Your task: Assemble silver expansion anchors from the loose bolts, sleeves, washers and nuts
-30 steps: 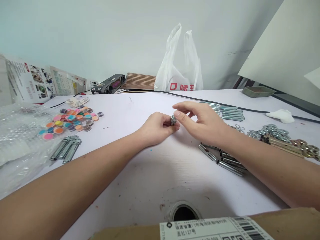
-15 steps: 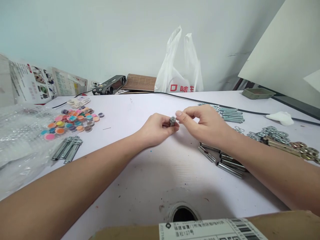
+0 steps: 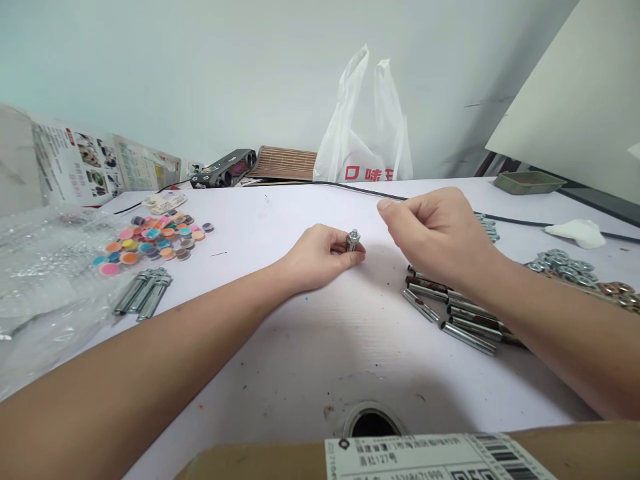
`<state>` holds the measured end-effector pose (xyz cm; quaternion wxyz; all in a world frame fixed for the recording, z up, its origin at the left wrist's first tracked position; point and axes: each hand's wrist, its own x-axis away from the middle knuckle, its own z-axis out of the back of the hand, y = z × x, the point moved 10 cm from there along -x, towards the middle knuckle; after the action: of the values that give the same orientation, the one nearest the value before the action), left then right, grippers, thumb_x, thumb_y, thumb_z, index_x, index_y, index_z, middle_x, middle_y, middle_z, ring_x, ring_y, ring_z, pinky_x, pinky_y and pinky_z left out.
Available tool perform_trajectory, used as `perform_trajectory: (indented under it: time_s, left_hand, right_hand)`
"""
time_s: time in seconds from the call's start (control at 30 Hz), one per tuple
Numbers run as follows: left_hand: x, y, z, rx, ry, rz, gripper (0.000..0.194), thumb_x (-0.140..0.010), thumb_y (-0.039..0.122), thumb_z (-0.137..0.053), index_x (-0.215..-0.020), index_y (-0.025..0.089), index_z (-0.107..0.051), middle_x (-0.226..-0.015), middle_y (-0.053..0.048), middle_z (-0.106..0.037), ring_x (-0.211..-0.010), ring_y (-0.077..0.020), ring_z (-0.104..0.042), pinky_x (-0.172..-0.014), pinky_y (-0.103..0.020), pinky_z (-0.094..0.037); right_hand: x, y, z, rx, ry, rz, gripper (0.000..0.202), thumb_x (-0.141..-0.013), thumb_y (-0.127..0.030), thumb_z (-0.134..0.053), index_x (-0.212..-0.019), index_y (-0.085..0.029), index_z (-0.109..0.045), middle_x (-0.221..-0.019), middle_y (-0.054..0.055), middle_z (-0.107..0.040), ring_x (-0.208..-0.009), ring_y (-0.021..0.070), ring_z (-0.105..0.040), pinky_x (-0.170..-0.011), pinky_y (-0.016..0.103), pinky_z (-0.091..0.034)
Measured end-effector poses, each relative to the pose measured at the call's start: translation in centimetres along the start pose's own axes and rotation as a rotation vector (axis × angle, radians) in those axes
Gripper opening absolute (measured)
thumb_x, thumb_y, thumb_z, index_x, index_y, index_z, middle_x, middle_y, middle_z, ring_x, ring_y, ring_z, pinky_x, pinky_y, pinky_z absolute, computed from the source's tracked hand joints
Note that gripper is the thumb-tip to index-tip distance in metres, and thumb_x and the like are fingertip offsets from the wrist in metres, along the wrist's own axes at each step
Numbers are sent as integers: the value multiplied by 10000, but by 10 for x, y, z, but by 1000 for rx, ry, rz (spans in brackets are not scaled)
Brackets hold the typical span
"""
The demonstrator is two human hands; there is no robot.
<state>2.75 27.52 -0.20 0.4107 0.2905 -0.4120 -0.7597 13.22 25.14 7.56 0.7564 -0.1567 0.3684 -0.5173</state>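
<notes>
My left hand (image 3: 320, 257) is closed around an expansion bolt (image 3: 353, 240), held upright with its nut and threaded tip showing above the fingers. Raised to the right of it, my right hand (image 3: 437, 230) is apart from the bolt, its fingers curled and the thumb pointing left. What lies inside those curled fingers, if anything, is hidden. Below my right hand lie several metal sleeves (image 3: 470, 337). A few assembled expansion bolts (image 3: 145, 293) rest together near my left forearm.
Coloured discs (image 3: 155, 240) and clear plastic wrap (image 3: 45, 267) are at the left. Nuts and washers (image 3: 563, 267) lie at the right, partly behind my forearm. A white bag (image 3: 363, 147) stands by the wall. A labelled carton (image 3: 270, 463) and a table hole (image 3: 373, 423) are in front.
My right hand has lifted away from the bolt, up and to the right, and its fingers have curled in. The left hand still holds the bolt. The view has shifted slightly.
</notes>
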Motion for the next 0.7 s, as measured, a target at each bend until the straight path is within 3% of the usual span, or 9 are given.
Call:
perform_trajectory:
  time_s: [0.17,0.27,0.37,0.43,0.57,0.7]
  left_hand:
    - [3,-1,3,14,21,55,300,-779,415,-596,-868,140,-678,-791,-35,-645,-678,-120,-537,-605,-237,-395]
    - [10,5,21,-29,91,123,365,-766,485,-589,-834,137,-676,-694,-32,-589,-547,-93,-442,-506,-234,-324]
    - [24,15,50,-297,149,267,435,-723,569,-591,-633,145,-631,-524,-9,-449,-420,-71,-290,-418,-246,-217]
    - [39,18,68,-544,134,385,489,-705,624,-570,-555,161,-602,-463,-11,-396,-372,-82,-271,-399,-267,-200]
    - [81,20,105,-984,216,543,540,-718,631,-510,-431,178,-448,-438,-58,-438,-383,-152,-372,-406,-300,-210]
    - [129,-5,113,-1039,144,669,528,-756,630,-452,-469,188,-480,-495,-75,-519,-460,-192,-467,-453,-296,-241]
  right_hand:
    - [-3,-3,6,52,-51,-41,486,-859,-346,-467,-497,-143,-213,-470,7,-206,-418,56,-182,-404,259,-163]
    - [-4,-7,20,58,0,-38,495,-861,-372,-476,-466,-147,-278,-435,3,-217,-388,54,-191,-389,251,-175]
    - [-3,-6,28,60,10,-53,493,-866,-383,-474,-460,-150,-320,-415,1,-226,-375,53,-192,-382,248,-188]
    - [-3,-3,27,76,-6,-65,500,-866,-396,-468,-468,-147,-294,-426,2,-222,-383,52,-190,-383,247,-193]
    - [-2,0,22,130,-26,-59,495,-855,-388,-461,-496,-140,-227,-458,5,-200,-406,52,-180,-394,251,-176]
    - [-1,-7,32,187,75,29,466,-839,-329,-473,-485,-145,-232,-468,9,-202,-428,58,-194,-416,262,-179]
